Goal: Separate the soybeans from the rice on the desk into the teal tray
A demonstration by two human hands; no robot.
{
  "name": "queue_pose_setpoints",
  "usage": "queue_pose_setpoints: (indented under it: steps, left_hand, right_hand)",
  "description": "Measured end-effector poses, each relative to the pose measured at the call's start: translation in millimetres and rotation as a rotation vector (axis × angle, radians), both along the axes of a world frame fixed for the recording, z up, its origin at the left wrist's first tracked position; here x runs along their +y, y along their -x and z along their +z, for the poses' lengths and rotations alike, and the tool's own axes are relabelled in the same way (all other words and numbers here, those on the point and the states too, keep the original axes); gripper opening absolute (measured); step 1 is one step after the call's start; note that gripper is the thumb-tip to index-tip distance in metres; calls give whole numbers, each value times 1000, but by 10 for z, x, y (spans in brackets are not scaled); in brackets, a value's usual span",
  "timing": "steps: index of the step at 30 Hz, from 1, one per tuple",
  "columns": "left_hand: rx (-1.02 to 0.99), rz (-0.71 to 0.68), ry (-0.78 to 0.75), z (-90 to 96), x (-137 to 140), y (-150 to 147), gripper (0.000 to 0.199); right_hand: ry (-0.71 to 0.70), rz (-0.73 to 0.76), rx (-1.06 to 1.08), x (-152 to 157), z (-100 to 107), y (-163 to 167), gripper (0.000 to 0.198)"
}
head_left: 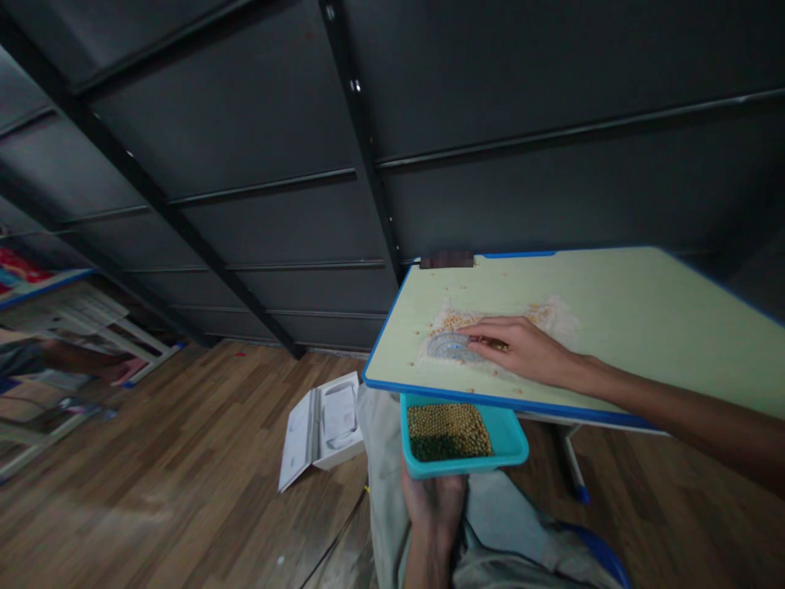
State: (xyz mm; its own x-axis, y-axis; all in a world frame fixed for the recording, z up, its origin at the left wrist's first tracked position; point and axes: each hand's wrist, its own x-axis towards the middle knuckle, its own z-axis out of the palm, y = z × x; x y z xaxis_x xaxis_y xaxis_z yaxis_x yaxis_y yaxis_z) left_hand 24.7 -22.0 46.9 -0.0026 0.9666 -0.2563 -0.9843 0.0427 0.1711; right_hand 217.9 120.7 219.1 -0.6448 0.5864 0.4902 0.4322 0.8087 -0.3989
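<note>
My left hand [434, 495] supports a turquoise plastic tray [512, 442] from below, just under the table's front edge. The tray holds yellow, soybean-like beans [450, 421] and a smaller dark green heap [432, 447] on its left side. Above it, my right hand [521, 348] is closed round the short brown handle of a grey tool with a rounded, flat-looking head [452, 346]; its exact kind is unclear. That head rests on the tabletop among scattered yellow beans [457, 321] and a pale powder [561, 315].
The pale table [631, 319] has a blue rim and stands against a dark panelled wall [294, 221]. On the wooden floor lies an open white box [334, 421], with a cable [337, 532] nearby. Another person's leg [79, 360] shows at a table on the left.
</note>
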Motion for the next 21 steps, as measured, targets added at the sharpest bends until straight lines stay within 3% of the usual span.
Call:
queue_pose_setpoints:
  steps: [21]
  left_hand:
    - [-2, 0, -36, -28, 10, -5, 38]
  right_hand:
    - [4, 143, -40, -54, 16, 19, 31]
